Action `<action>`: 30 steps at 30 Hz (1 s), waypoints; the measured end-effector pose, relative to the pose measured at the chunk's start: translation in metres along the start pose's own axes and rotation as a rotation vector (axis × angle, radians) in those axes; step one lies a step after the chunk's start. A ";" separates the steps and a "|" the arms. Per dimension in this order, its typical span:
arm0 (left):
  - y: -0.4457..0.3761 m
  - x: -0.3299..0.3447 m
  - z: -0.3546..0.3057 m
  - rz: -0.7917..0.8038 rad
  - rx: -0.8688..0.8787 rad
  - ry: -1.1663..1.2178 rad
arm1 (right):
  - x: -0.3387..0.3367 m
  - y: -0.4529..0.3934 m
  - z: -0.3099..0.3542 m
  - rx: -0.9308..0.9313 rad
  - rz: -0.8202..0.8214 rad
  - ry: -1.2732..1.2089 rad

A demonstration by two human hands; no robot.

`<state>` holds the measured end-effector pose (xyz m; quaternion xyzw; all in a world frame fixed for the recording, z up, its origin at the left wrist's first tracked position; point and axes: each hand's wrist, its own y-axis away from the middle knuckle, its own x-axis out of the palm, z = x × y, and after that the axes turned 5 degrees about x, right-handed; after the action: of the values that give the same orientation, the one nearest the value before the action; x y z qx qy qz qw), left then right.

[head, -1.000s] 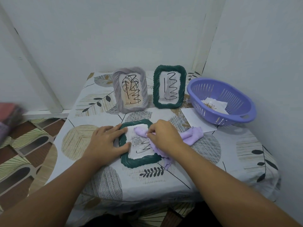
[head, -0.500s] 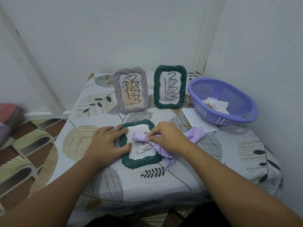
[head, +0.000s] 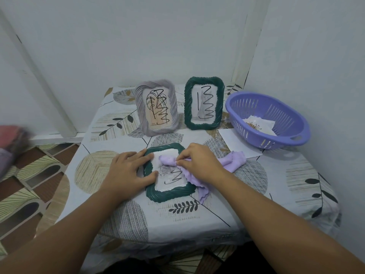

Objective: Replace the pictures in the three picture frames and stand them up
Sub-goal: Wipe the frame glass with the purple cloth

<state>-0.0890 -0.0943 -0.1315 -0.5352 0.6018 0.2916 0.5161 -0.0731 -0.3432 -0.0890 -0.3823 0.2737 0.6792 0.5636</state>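
A dark green picture frame (head: 169,194) lies flat on the table in front of me, glass up, with a rose picture and a black scribble showing. My left hand (head: 128,171) presses flat on its left edge, fingers spread. My right hand (head: 199,162) pinches a lilac cloth (head: 233,162) against the upper part of the glass. Behind, a grey frame (head: 157,109) and a second green frame (head: 204,102) stand upright, each with a scribbled picture.
A purple plastic basket (head: 276,139) at the right rear holds a flower picture (head: 258,126). A white sheet (head: 235,144) lies beside it. The table (head: 286,184) wears a leaf-print cloth. Walls close in behind and on the right; patterned floor lies left.
My right hand has slid the cloth up the glass from the middle toward the top, uncovering the lower scribble. The left hand has stayed on the frame's left edge.
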 end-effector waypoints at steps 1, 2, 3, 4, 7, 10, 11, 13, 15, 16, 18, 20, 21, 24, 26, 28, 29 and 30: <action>0.000 0.000 0.000 -0.001 -0.001 0.000 | 0.003 0.000 0.001 0.005 -0.018 -0.005; 0.000 0.000 -0.001 -0.003 -0.002 0.001 | 0.004 0.001 0.002 0.002 -0.025 -0.015; 0.000 -0.001 -0.001 -0.006 -0.004 0.003 | 0.005 0.002 0.001 -0.009 -0.017 -0.024; 0.000 -0.001 -0.001 -0.007 -0.006 0.007 | 0.004 0.004 0.000 -0.028 0.004 -0.031; 0.000 -0.001 -0.002 -0.008 -0.005 0.016 | -0.004 0.008 -0.006 -0.062 0.080 -0.043; 0.001 -0.001 -0.002 -0.006 -0.007 0.012 | -0.004 0.005 -0.005 -0.059 0.054 -0.010; 0.001 -0.001 -0.002 -0.002 -0.005 0.008 | -0.002 0.002 -0.004 -0.047 0.027 0.009; 0.000 -0.001 -0.002 -0.003 0.000 0.001 | 0.004 -0.005 0.000 -0.013 -0.031 0.029; 0.000 -0.001 -0.002 -0.007 0.000 0.003 | 0.010 -0.010 0.003 0.026 -0.071 0.012; 0.000 -0.001 -0.001 -0.008 0.000 0.004 | 0.012 -0.010 0.004 0.033 -0.073 -0.001; 0.000 -0.001 -0.001 -0.004 0.004 0.002 | 0.011 -0.007 0.002 0.006 -0.040 -0.025; 0.000 -0.001 -0.001 -0.003 0.001 0.009 | 0.002 -0.001 -0.002 -0.040 0.040 -0.053; 0.000 -0.001 -0.001 -0.005 -0.002 0.015 | -0.002 -0.001 -0.004 -0.054 0.077 -0.051; 0.000 -0.002 -0.001 -0.004 -0.001 0.023 | -0.005 -0.013 -0.005 -0.047 0.067 -0.001; 0.001 -0.002 -0.002 -0.004 0.001 0.028 | 0.002 -0.020 -0.002 -0.013 -0.015 0.023; 0.001 -0.002 -0.001 -0.005 0.000 0.028 | 0.009 -0.026 0.001 0.014 -0.080 0.008; 0.001 -0.001 -0.001 -0.007 -0.002 0.027 | 0.012 -0.027 0.002 0.020 -0.093 0.006; 0.000 -0.001 -0.001 -0.010 -0.002 0.023 | 0.014 -0.028 0.002 0.022 -0.093 0.007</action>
<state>-0.0897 -0.0949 -0.1306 -0.5420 0.6047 0.2836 0.5101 -0.0476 -0.3281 -0.0976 -0.3907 0.2650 0.6481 0.5976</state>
